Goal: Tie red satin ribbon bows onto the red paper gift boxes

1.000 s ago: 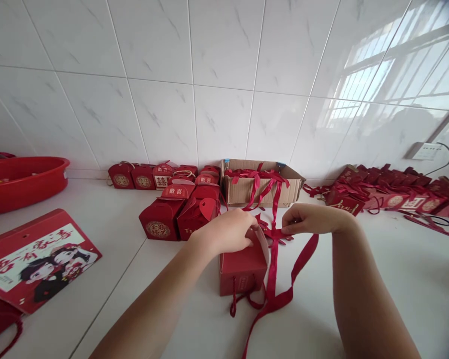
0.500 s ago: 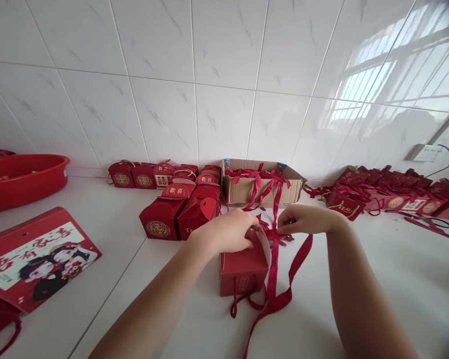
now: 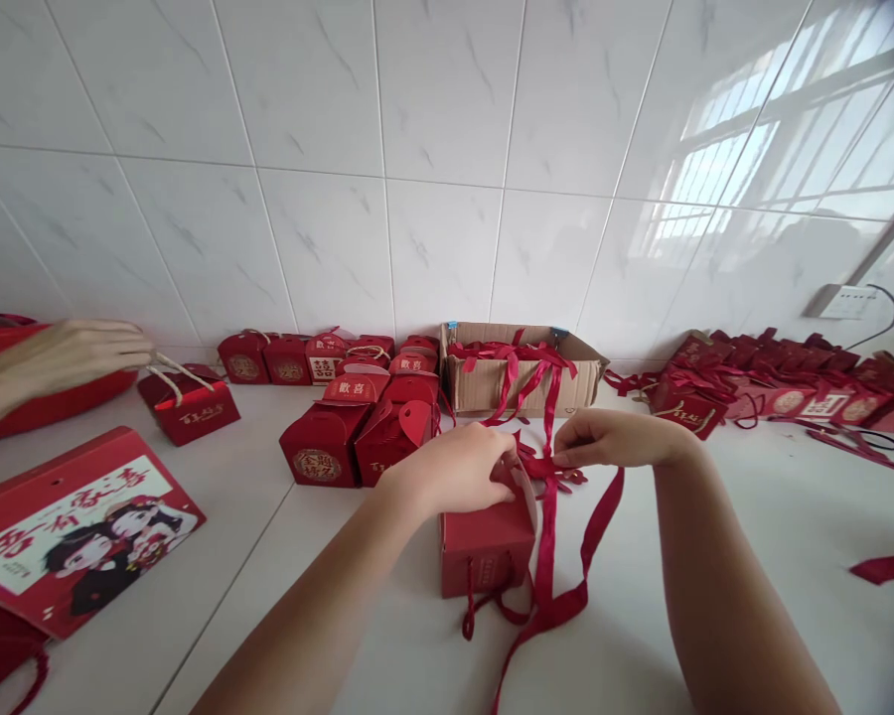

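A small red gift box [image 3: 484,546] stands on the white counter in front of me. My left hand [image 3: 454,469] is closed over the box's top flaps. My right hand [image 3: 611,439] pinches a dark red ribbon [image 3: 547,556] just right of the box top; the ribbon hangs down the box's right side and trails onto the counter. The fingertips of both hands nearly meet above the box.
Several finished red boxes [image 3: 343,427] stand behind, by the tiled wall. A cardboard box [image 3: 484,382] holds ribbons. Flat red boxes [image 3: 782,392] pile at the right. Another person's hand [image 3: 67,357] holds a red box [image 3: 190,407] by its cord at left, near a red basin [image 3: 15,397] and a printed red carton [image 3: 74,526].
Another person's hand has come in at the left with a red box on a cord. My hands stay at the box top; a loose ribbon end now shows at far right.
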Available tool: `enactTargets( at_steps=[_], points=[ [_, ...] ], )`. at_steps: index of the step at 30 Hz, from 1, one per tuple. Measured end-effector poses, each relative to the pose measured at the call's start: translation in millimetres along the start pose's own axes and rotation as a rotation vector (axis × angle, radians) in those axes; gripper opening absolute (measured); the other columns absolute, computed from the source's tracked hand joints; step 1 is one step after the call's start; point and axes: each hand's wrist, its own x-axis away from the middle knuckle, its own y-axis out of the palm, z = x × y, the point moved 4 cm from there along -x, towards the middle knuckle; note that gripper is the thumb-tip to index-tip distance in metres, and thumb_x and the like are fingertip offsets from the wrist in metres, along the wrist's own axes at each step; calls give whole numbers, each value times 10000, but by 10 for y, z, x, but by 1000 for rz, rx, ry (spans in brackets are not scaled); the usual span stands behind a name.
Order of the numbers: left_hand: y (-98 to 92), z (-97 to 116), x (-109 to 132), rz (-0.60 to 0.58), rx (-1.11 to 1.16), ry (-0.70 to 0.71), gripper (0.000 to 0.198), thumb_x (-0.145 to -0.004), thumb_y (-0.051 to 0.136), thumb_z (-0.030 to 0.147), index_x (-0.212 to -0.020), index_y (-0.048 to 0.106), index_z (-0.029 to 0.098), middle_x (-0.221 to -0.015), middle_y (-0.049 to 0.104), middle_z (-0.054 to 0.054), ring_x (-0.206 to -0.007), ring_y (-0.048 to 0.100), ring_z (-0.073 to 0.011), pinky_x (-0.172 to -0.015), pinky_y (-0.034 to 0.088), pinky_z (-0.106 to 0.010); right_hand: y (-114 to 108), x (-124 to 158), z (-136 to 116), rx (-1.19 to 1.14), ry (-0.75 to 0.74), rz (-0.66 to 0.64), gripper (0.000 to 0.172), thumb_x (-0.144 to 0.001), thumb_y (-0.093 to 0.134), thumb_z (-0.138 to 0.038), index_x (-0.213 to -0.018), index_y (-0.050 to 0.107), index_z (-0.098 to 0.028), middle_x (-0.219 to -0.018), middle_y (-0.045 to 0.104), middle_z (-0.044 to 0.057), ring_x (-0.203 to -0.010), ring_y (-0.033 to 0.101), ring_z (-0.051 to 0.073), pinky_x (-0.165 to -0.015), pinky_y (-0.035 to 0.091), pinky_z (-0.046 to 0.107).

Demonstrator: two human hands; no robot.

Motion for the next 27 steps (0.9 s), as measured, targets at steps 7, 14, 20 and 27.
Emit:
enactTargets(
  at_steps=[7, 14, 20, 27],
  points=[
    [-14, -3, 0, 52, -15, -10, 343, -901, 352, 393, -991, 650, 251, -883, 668, -54, -694, 608, -183, -560, 399, -280, 0, -16, -42, 18, -9, 30, 381, -817, 514, -491, -666, 588, -149, -572, 459, -17, -528, 362, 95, -506, 295, 249],
    [20, -39, -33, 76, 34, 51, 253, -845, 428, 320, -964, 643, 262, -970, 669, -27, -724, 599, -167, -575, 407, -267, 43, -59, -36, -7, -25, -3, 371, -843, 486, -468, -665, 555, -150, -609, 497, -10, -545, 377, 94, -527, 312, 246],
    [24, -25, -21, 69, 56, 26, 189, -827, 419, 272, -875, 596, 229, -888, 658, -37, -659, 568, -159, -522, 387, -261, 43, -70, -27, 5, -2, 27, 368, -832, 504, -473, -660, 563, -152, -615, 498, -10, -547, 373, 94, -532, 312, 247],
    [3, -30, -33, 63, 54, -14, 276, -875, 346, 374, -738, 519, 208, -731, 605, -25, -550, 496, -139, -448, 334, -263, 54, -70, -73, 35, -5, 19, 375, -847, 481, -471, -673, 565, -151, -613, 488, -11, -547, 366, 89, -528, 300, 243]
  ],
)
